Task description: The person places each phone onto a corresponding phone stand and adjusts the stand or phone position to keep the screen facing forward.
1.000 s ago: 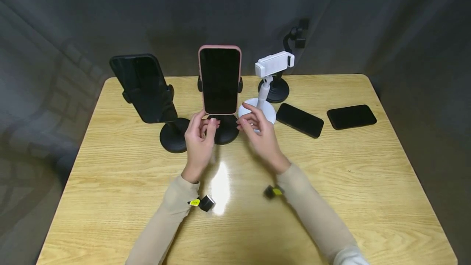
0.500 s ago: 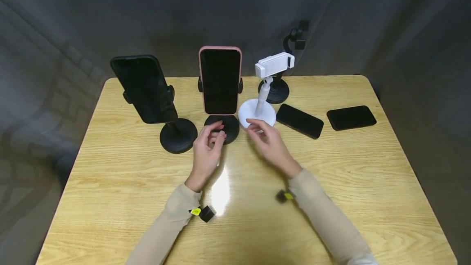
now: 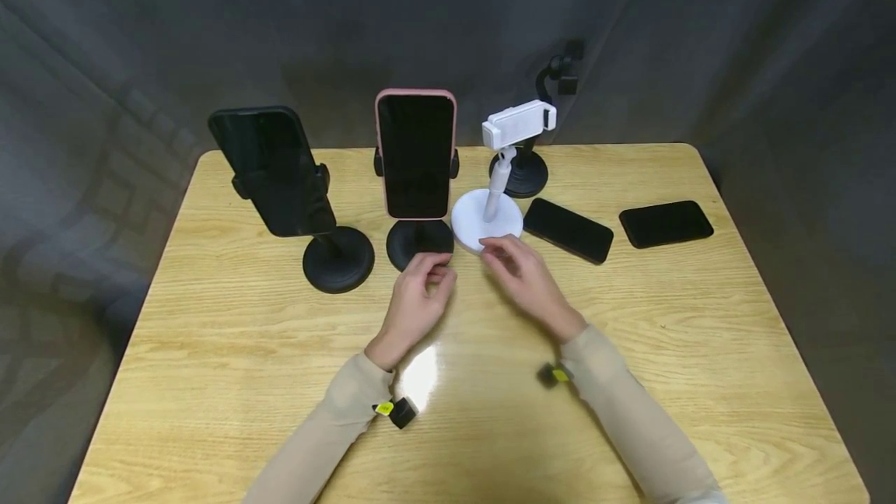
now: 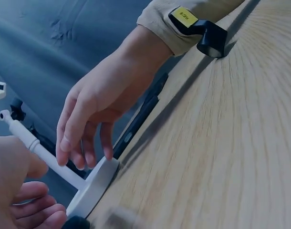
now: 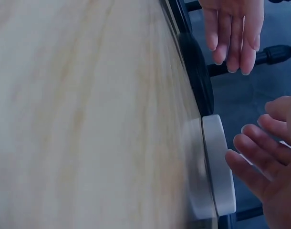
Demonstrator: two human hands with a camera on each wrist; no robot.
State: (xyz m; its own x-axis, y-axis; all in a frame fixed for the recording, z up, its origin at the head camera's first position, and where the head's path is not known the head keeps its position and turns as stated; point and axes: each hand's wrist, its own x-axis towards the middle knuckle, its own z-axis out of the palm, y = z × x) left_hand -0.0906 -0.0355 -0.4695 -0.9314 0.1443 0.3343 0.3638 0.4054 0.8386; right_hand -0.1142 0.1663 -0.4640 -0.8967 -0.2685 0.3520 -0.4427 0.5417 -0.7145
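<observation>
Both hands hold nothing, with their fingers loosely bent. The left hand (image 3: 418,298) hovers at the front of the black round base (image 3: 418,246) below a phone in a pink case (image 3: 416,154). That phone stands upright in the clamp of its black phone stand. Over the front rim of the white phone stand (image 3: 497,193) is my right hand (image 3: 528,282), its fingertips close to the round base. In the right wrist view the right-hand fingers (image 5: 253,174) are beside the white base (image 5: 219,164). The white stand's clamp has no phone in it.
At the left, a black phone (image 3: 273,169) leans tilted in another black stand (image 3: 338,259). Two dark phones, one nearer (image 3: 568,230) and one farther right (image 3: 666,224), lie flat on the wooden table (image 3: 665,379). Behind the white stand is a further black stand (image 3: 526,173).
Both hands have drawn back from the bottom of the pink-cased phone toward the person. The left has also shifted right, and the right has moved outward. The phones and stands look unchanged.
</observation>
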